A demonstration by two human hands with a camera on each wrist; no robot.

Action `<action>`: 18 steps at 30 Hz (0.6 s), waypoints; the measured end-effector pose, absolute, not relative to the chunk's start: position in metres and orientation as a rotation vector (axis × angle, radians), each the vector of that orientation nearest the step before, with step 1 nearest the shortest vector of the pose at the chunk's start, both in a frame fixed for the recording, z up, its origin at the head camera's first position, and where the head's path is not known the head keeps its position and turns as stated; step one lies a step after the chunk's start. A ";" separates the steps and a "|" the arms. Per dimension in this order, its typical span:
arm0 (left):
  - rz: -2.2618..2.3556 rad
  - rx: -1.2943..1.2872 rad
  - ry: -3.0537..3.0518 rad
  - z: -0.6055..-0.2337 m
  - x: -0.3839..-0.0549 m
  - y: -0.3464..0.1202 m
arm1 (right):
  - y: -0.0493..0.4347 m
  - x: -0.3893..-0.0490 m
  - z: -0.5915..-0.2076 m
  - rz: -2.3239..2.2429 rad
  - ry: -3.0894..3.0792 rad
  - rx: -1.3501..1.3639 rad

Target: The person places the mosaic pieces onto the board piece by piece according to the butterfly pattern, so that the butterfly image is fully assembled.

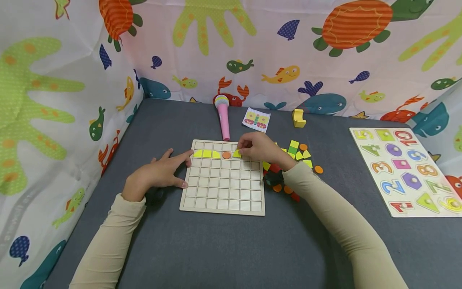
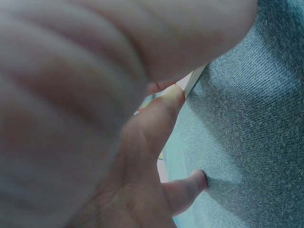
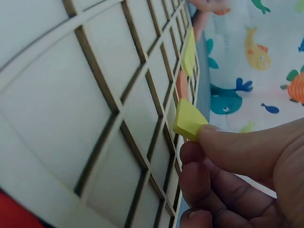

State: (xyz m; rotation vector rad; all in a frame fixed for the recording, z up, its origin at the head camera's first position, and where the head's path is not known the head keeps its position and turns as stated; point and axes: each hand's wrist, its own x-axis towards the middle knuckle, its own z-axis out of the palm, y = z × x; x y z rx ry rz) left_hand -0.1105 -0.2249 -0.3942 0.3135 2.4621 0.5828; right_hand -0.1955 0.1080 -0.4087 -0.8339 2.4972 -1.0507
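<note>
A pale wooden grid board (image 1: 219, 182) lies flat on the dark table. My left hand (image 1: 156, 175) is at its left side, fingers spread, with fingertips and thumb right at the board's edge. Over the second row from the top, my right hand (image 1: 262, 148) pinches a yellow tile with one rounded side (image 3: 189, 118) between thumb and index finger. This tile overlaps a cell just right of an orange round tile (image 1: 226, 155). Left of that circle, three yellow tiles (image 1: 207, 153) sit side by side in the same row, the outer two with rounded corners.
Loose yellow, green, orange and red tiles (image 1: 294, 147) lie right of the board, partly under my right forearm. Behind it are a pink toy microphone (image 1: 223, 120), a pattern card (image 1: 256, 119) and a yellow block (image 1: 298, 119). A number puzzle board (image 1: 400, 163) lies far right.
</note>
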 end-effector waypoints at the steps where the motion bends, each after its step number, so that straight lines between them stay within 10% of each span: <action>1: 0.586 0.315 2.461 -0.394 -0.110 -0.225 | 0.107 -0.195 -0.409 -1.042 2.495 -0.852; 18: 0.618 0.325 2.476 -0.396 -0.112 -0.224 | 0.099 -0.188 -0.417 -0.934 2.588 -1.066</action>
